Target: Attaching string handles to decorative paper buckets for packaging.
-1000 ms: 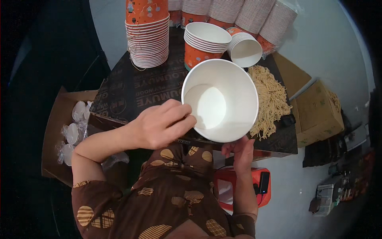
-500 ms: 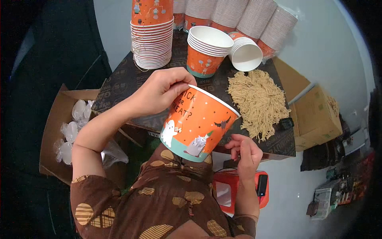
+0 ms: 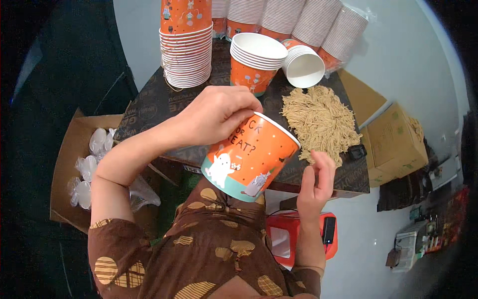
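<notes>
My left hand (image 3: 226,112) grips the rim of an orange paper bucket (image 3: 249,157), thumb outside and fingers curled over the edge. The bucket is tilted, its white rim facing up and right, with a white ghost print and a teal base band. To its right, my right hand (image 3: 316,187) is raised by the table's near edge, thumb and fingers apart, holding nothing that I can see. Just beyond its fingertips lies a pile of tan cords (image 3: 321,117) on the dark tabletop. The inside of the bucket is hidden.
Behind are a tall bucket stack (image 3: 186,57), a short upright stack (image 3: 256,55), a stack on its side (image 3: 304,69) and wrapped stacks (image 3: 284,15). Cardboard boxes (image 3: 62,169) flank the table. A red stool (image 3: 284,239) with a phone (image 3: 328,230) stands below.
The bucket has turned in my left hand, which has shifted slightly right along with its rim. My right hand has risen toward the cord pile.
</notes>
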A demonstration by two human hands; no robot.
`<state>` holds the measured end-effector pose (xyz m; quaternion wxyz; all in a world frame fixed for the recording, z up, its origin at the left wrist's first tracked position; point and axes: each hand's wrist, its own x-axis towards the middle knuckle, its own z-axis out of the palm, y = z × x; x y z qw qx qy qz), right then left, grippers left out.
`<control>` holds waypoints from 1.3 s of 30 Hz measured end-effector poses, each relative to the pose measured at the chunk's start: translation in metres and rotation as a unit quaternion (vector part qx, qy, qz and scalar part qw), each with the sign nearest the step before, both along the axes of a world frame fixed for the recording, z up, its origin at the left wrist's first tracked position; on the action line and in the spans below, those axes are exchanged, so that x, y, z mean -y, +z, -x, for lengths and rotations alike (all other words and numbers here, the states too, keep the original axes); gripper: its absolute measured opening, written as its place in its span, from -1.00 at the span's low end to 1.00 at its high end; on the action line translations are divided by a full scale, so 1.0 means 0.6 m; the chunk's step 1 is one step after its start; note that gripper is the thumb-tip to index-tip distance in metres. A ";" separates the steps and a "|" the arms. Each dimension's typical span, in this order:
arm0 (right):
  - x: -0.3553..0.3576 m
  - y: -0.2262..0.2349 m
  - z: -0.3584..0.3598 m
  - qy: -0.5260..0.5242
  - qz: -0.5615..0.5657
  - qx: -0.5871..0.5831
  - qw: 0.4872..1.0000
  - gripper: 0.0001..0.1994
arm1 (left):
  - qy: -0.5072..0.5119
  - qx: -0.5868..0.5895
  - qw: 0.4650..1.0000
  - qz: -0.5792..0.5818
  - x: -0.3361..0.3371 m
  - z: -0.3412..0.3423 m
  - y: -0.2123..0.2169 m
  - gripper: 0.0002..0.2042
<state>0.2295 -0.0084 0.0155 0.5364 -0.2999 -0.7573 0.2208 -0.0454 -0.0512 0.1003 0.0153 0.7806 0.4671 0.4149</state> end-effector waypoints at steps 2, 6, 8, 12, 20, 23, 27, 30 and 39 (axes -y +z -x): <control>-0.002 0.015 0.009 -0.070 -0.135 0.061 0.987 -0.74 | -0.029 -0.077 0.996 -0.020 -0.003 -0.009 0.009 -0.86; 0.000 0.033 0.015 0.025 -0.130 0.123 0.984 -0.72 | -0.053 -0.166 0.984 -0.046 -0.007 -0.044 0.021 -0.77; -0.001 0.016 0.022 0.070 -0.077 0.102 0.989 -0.82 | -0.071 -0.165 0.982 -0.064 -0.011 -0.055 0.017 -0.75; 0.000 -0.036 0.031 0.103 0.118 0.007 0.988 -0.93 | -0.052 -0.114 0.990 -0.069 -0.004 -0.048 0.009 -0.61; -0.001 -0.073 0.024 0.100 0.078 0.034 0.991 -0.94 | 0.104 -0.197 0.972 0.071 0.009 -0.020 -0.046 0.16; 0.004 -0.074 0.023 0.107 0.077 0.046 0.990 -0.93 | 0.088 -0.193 0.976 0.045 0.009 -0.019 -0.056 0.15; 0.012 -0.072 0.025 0.096 0.078 0.025 0.992 -0.89 | 0.092 -0.194 0.975 0.062 0.022 -0.038 -0.047 0.13; 0.023 -0.056 0.030 0.097 0.121 0.014 0.988 -0.85 | 0.119 -0.226 0.967 0.022 0.033 -0.052 -0.049 0.07; 0.014 -0.063 0.039 0.153 0.160 -0.042 0.974 -0.83 | 0.100 -0.217 0.969 0.061 0.015 -0.042 -0.044 0.14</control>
